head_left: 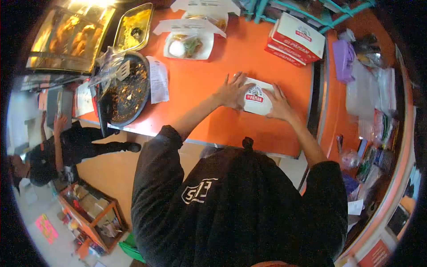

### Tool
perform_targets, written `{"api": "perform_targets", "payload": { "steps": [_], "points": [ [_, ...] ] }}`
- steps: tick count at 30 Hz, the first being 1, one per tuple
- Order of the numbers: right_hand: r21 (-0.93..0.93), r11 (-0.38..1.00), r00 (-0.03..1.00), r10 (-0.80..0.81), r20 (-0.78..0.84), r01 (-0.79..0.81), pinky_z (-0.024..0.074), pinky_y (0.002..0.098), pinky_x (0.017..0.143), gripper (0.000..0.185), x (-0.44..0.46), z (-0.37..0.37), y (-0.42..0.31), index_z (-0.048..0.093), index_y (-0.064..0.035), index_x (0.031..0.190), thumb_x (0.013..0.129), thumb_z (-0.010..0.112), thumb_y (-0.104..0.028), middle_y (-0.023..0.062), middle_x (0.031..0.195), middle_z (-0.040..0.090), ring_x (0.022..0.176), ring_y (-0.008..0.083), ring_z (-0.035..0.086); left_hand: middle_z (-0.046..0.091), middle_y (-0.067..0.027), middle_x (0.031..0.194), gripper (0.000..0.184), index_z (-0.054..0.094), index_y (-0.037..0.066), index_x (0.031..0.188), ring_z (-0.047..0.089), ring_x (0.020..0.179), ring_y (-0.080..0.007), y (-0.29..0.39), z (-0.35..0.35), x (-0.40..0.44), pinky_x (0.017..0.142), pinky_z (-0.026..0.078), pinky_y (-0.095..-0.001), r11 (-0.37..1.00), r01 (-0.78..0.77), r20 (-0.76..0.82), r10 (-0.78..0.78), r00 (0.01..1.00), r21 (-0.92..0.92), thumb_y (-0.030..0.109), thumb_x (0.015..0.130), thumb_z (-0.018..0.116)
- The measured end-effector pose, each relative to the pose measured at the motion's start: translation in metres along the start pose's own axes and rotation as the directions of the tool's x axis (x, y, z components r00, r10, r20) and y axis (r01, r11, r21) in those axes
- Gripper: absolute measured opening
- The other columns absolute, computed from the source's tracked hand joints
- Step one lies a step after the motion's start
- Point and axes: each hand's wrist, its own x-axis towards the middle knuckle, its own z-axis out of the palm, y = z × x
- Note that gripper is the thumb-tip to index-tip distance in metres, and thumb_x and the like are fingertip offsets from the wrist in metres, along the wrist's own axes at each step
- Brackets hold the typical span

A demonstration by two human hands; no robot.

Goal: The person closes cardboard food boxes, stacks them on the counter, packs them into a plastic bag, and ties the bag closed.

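Observation:
A white cardboard food box [257, 105] with a red "PAMAN" label sits on the orange counter [191, 95] in front of me, its lid down. My left hand [232, 92] grips its left side, fingers spread along the edge and thumb over the top. On the opposite side, my right hand [279, 103] holds the box with its thumb on the lid and fingers along the far edge. The box's side walls are mostly hidden by both hands. Beyond it stands an open food box [209, 44] containing rice and greens.
Closed food boxes [297, 38] are stacked at the back right, beside a teal rack [327, 20]. At left are a dark pan [141, 100] with a spatula [122, 71], a paper receipt [159, 82] and a tray of yellow food [135, 22]. A co-worker [58, 147] is at far left.

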Motion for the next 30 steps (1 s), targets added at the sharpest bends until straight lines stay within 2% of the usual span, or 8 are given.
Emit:
{"api": "perform_targets", "payload": {
  "steps": [12, 17, 20, 22, 24, 25, 28, 30],
  "points": [
    [0.022, 0.991, 0.975, -0.129, -0.179, 0.135, 0.0269, 0.0435, 0.098, 0.080, -0.007, 0.025, 0.015, 0.035, -0.0152, 0.127, 0.055, 0.069, -0.017, 0.0203, 0.137, 0.010, 0.126, 0.0357, 0.012, 0.021, -0.0203, 0.131, 0.078, 0.035, 0.031, 0.125, 0.025, 0.119, -0.0410, -0.003, 0.006, -0.003, 0.087, 0.035, -0.0544, 0.961, -0.272, -0.177, 0.278, 0.944, 0.055, 0.040, 0.055, 0.070],
    [-0.058, 0.967, 0.911, -0.255, -0.324, 0.250, 0.0193, 0.0414, 0.101, 0.066, -0.026, 0.046, 0.021, 0.031, -0.0113, 0.128, 0.076, 0.051, -0.046, 0.0186, 0.136, 0.014, 0.126, 0.0353, 0.015, 0.014, -0.0187, 0.136, 0.068, 0.041, 0.030, 0.121, 0.018, 0.123, -0.0405, 0.016, 0.019, -0.019, 0.089, 0.033, -0.0544, 0.969, -0.202, -0.145, 0.222, 0.964, 0.143, 0.042, 0.059, 0.066],
    [-0.016, 0.986, 0.886, -0.157, -0.436, 0.166, 0.0201, 0.0423, 0.101, 0.074, -0.029, 0.056, 0.016, 0.034, -0.0074, 0.126, 0.071, 0.049, -0.055, 0.0168, 0.137, 0.015, 0.125, 0.0323, 0.018, 0.017, -0.0178, 0.135, 0.065, 0.043, 0.030, 0.119, 0.017, 0.123, -0.0409, 0.015, 0.042, -0.009, 0.087, 0.033, -0.0562, 0.972, -0.234, -0.290, 0.219, 0.932, -0.019, 0.043, 0.060, 0.066],
    [-0.237, 0.968, 0.889, -0.182, -0.420, 0.086, 0.0199, 0.0408, 0.100, 0.070, -0.043, 0.030, 0.023, 0.035, -0.0039, 0.125, 0.077, 0.042, -0.055, 0.0175, 0.135, 0.021, 0.123, 0.0325, 0.024, 0.019, -0.0170, 0.135, 0.064, 0.043, 0.030, 0.119, 0.017, 0.123, -0.0415, 0.025, 0.042, -0.011, 0.084, 0.035, -0.0563, 0.987, -0.158, -0.356, 0.136, 0.925, -0.034, 0.046, 0.061, 0.064],
    [0.023, 0.984, 0.704, -0.110, -0.702, 0.177, 0.0246, 0.0397, 0.097, 0.060, -0.048, -0.009, 0.048, 0.041, -0.0025, 0.120, 0.079, 0.047, -0.046, 0.0189, 0.126, 0.034, 0.117, 0.0323, 0.032, 0.020, -0.0167, 0.135, 0.061, 0.043, 0.030, 0.119, 0.018, 0.122, -0.0417, 0.032, 0.038, -0.004, 0.081, 0.037, -0.0556, 0.987, -0.158, -0.357, 0.134, 0.925, -0.039, 0.046, 0.063, 0.062],
    [0.288, 0.958, 0.653, 0.215, -0.726, 0.004, 0.0277, 0.0406, 0.093, 0.054, -0.056, -0.058, 0.055, 0.042, -0.0003, 0.116, 0.078, 0.050, -0.038, 0.0197, 0.119, 0.039, 0.111, 0.0330, 0.036, 0.021, -0.0163, 0.135, 0.059, 0.043, 0.031, 0.119, 0.018, 0.122, -0.0418, 0.038, 0.038, -0.001, 0.079, 0.039, -0.0550, 0.992, -0.111, -0.341, 0.085, 0.936, -0.057, 0.046, 0.065, 0.061],
    [0.219, 0.889, 0.090, 0.277, -0.957, -0.403, 0.0353, 0.0396, 0.083, 0.039, -0.054, -0.118, 0.205, 0.047, 0.0028, 0.104, 0.078, 0.053, -0.025, 0.0206, 0.106, 0.045, 0.098, 0.0309, 0.043, 0.020, -0.0153, 0.135, 0.053, 0.043, 0.033, 0.119, 0.020, 0.122, -0.0421, 0.055, 0.044, 0.015, 0.076, 0.041, -0.0531, 0.999, -0.047, -0.345, 0.050, 0.937, 0.019, 0.044, 0.069, 0.058],
    [0.249, 0.824, 0.043, 0.313, -0.949, -0.510, 0.0350, 0.0381, 0.082, 0.041, -0.055, -0.145, 0.281, 0.052, 0.0032, 0.099, 0.076, 0.056, -0.031, 0.0206, 0.101, 0.050, 0.092, 0.0307, 0.046, 0.019, -0.0146, 0.136, 0.050, 0.041, 0.035, 0.120, 0.020, 0.122, -0.0418, 0.064, 0.047, 0.022, 0.075, 0.042, -0.0533, 0.999, -0.032, -0.359, 0.042, 0.932, 0.033, 0.044, 0.072, 0.055]
  ]
}}
